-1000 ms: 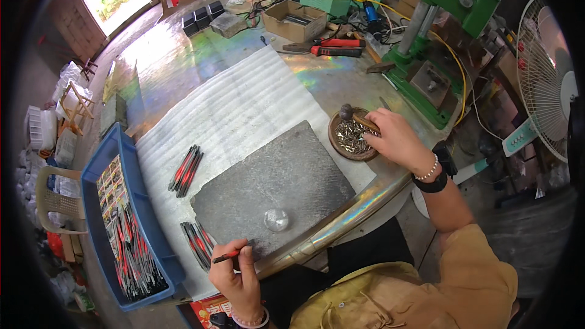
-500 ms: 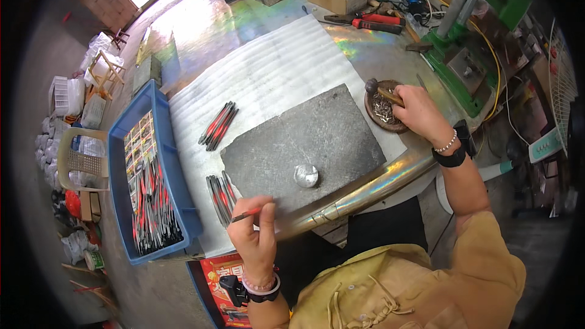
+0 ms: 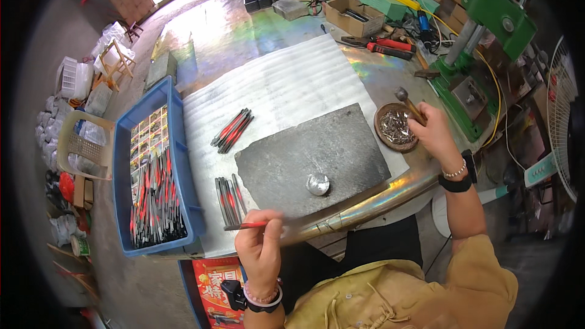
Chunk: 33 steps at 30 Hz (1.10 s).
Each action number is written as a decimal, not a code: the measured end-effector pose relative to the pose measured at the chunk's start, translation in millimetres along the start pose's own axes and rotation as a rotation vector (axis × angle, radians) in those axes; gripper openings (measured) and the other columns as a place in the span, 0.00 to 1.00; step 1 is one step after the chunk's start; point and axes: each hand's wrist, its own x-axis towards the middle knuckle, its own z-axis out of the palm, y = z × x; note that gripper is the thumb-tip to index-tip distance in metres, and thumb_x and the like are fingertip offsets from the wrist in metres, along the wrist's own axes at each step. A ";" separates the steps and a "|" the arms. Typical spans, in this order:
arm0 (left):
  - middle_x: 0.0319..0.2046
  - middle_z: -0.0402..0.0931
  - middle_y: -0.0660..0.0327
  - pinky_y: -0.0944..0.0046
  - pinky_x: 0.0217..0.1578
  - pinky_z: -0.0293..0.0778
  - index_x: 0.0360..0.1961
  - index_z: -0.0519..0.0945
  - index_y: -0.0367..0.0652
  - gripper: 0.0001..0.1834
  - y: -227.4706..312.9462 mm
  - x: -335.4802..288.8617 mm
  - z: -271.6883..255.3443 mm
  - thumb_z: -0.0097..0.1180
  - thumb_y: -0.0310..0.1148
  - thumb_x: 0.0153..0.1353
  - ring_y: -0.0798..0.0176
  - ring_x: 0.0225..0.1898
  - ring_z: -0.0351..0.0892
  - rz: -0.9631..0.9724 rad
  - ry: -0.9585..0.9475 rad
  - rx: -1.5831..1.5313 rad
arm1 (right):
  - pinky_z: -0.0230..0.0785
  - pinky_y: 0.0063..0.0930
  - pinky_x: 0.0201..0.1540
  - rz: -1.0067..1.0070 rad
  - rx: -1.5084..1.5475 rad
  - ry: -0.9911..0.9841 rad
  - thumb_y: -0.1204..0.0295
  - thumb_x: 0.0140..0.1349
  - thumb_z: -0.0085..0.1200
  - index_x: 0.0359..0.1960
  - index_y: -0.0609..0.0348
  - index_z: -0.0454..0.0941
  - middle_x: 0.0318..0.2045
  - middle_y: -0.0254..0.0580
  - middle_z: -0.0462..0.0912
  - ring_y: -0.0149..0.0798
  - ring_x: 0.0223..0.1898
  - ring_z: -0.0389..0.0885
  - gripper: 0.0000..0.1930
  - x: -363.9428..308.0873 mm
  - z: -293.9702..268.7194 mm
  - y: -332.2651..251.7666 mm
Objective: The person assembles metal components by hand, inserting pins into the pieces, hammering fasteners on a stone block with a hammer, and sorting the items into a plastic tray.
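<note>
My left hand (image 3: 261, 247) pinches a slim red-and-black rod-like piece (image 3: 247, 226) between thumb and fingers, near the front-left corner of a grey stone slab (image 3: 317, 146). My right hand (image 3: 437, 134) is closed on the wooden handle of a small hammer (image 3: 401, 94), beside and partly over a round brown bowl (image 3: 378, 128) of small metal pins. On the slab's front part sits a round shiny metal block (image 3: 317, 184). Two groups of similar red-and-black pieces, the far bundle (image 3: 233, 131) and the near row (image 3: 228, 201), lie left of the slab.
A blue crate (image 3: 190, 176) with many such pieces stands at the left on white foam sheeting (image 3: 286, 73). Red-handled pliers (image 3: 390, 49), a second hammer (image 3: 426, 74) and a cardboard box (image 3: 353, 15) lie at the back right. A green press (image 3: 466, 94) and a fan (image 3: 560, 122) are further right.
The view has shifted, moving the scene right and down. My right hand has drawn the hammer rightward relative to the bowl. The piece in my left hand is now nearly level.
</note>
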 end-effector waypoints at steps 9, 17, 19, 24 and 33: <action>0.32 0.72 0.57 0.72 0.30 0.69 0.35 0.75 0.34 0.07 4.0 -1.5 21.4 0.49 0.27 0.65 0.69 0.29 0.73 -0.115 -0.133 -0.352 | 0.68 0.17 0.36 0.219 0.775 -0.484 0.77 0.54 0.59 0.38 0.64 0.77 0.29 0.32 0.79 0.23 0.31 0.76 0.10 -65.7 0.8 -94.3; 0.34 0.77 0.51 0.68 0.29 0.74 0.40 0.73 0.34 0.10 1.6 -4.6 32.9 0.48 0.32 0.66 0.64 0.27 0.76 -0.315 -0.215 -0.590 | 0.67 0.18 0.42 0.241 1.046 -0.794 0.77 0.58 0.57 0.40 0.66 0.77 0.33 0.32 0.79 0.22 0.36 0.74 0.09 -91.1 32.9 -120.9; 0.34 0.77 0.51 0.68 0.28 0.74 0.40 0.72 0.34 0.10 -2.4 -5.7 33.9 0.48 0.33 0.66 0.64 0.27 0.76 -0.329 -0.200 -0.649 | 0.67 0.18 0.41 0.201 1.085 -0.807 0.77 0.58 0.57 0.38 0.65 0.78 0.32 0.32 0.80 0.21 0.36 0.74 0.08 -90.1 37.1 -122.0; 0.33 0.77 0.51 0.68 0.26 0.74 0.40 0.72 0.35 0.11 -5.1 -2.1 34.3 0.50 0.33 0.65 0.63 0.26 0.77 -0.409 -0.174 -0.807 | 0.66 0.18 0.38 0.202 1.080 -0.808 0.77 0.59 0.57 0.37 0.65 0.78 0.30 0.32 0.79 0.21 0.34 0.73 0.06 -88.9 39.8 -122.8; 0.37 0.78 0.49 0.69 0.30 0.73 0.44 0.73 0.34 0.10 -10.3 -2.4 37.6 0.52 0.28 0.63 0.64 0.29 0.76 -0.487 -0.246 -1.010 | 0.62 0.16 0.27 0.247 1.136 -0.759 0.78 0.59 0.56 0.37 0.61 0.74 0.24 0.28 0.74 0.19 0.25 0.69 0.06 -95.4 36.6 -122.8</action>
